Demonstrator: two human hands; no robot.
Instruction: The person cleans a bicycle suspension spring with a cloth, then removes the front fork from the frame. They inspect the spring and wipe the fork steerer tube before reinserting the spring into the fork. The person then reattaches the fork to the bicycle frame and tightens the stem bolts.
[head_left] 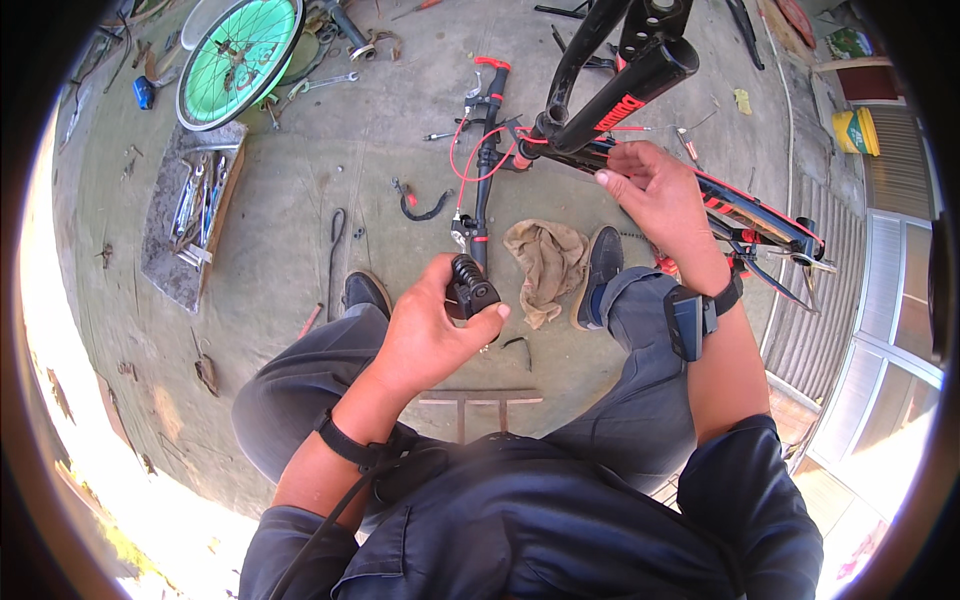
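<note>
My left hand [425,330] is closed around a small black part [474,286] with a ribbed, coil-like side, held above the floor in front of me. Its exact kind I cannot make out. My right hand [668,200] is over the black and red bicycle frame [620,112], fingers loosely bent and thumb apart, with nothing seen in it. Whether its fingertips touch the frame I cannot tell. Left of the frame lies a black handlebar [486,160] with red cables [453,160], its near end partly behind my left hand.
A crumpled brown rag [548,262] lies between my shoes. At the left is a tray [165,245] of wrenches [200,195]. A spoked wheel [240,62] rests on a green basin at the far left. A yellow bucket [855,131] stands far right.
</note>
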